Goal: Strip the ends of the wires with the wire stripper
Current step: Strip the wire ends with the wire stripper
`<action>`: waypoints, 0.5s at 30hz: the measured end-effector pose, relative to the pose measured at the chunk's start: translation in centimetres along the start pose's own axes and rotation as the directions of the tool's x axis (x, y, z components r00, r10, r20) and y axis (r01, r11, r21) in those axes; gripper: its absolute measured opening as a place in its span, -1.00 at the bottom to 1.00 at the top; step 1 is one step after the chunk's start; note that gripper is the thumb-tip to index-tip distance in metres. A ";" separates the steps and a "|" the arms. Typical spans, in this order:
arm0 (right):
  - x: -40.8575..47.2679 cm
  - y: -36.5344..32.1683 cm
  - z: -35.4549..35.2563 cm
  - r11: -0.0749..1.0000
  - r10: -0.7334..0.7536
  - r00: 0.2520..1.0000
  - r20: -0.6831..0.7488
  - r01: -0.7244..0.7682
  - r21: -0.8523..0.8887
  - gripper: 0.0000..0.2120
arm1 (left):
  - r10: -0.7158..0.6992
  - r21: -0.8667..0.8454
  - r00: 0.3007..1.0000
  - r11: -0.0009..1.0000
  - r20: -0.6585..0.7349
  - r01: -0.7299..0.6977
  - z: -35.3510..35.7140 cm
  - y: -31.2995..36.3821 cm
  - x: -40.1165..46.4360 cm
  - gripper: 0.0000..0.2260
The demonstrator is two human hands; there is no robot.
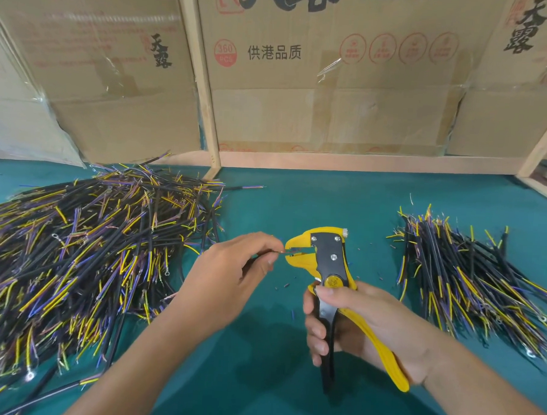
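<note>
A yellow and black wire stripper (328,260) stands upright over the middle of the table, its jaws pointing left. My right hand (355,324) grips both handles from the right. My left hand (232,268) pinches a thin wire (278,253) between thumb and fingertips and holds its bare end right at the stripper's jaws. Most of that wire is hidden under my fingers.
A large heap of black, yellow and purple wires (75,255) covers the left of the green table (258,379). A smaller pile of wires (469,278) lies at the right. Small insulation scraps (286,284) dot the cloth near the stripper. Cardboard boxes (318,83) and wooden framing stand behind.
</note>
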State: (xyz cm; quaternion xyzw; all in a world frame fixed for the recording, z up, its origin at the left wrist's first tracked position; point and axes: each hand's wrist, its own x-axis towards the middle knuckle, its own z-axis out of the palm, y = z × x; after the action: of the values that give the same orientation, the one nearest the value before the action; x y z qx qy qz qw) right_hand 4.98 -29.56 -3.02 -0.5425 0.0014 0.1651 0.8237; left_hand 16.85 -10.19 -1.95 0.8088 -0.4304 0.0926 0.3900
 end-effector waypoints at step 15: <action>-0.2 -0.1 0.4 0.998 0.041 0.999 -0.027 -0.040 0.056 -0.74 | -0.030 -0.029 0.999 0.999 0.019 0.030 -0.1 0.1 0.1 -0.88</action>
State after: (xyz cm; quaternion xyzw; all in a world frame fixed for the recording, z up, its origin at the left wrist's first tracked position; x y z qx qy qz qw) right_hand 4.80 -29.29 -2.70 -0.5216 0.0286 0.1739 0.8348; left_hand 16.80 -10.23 -1.77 0.8102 -0.4231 0.0732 0.3991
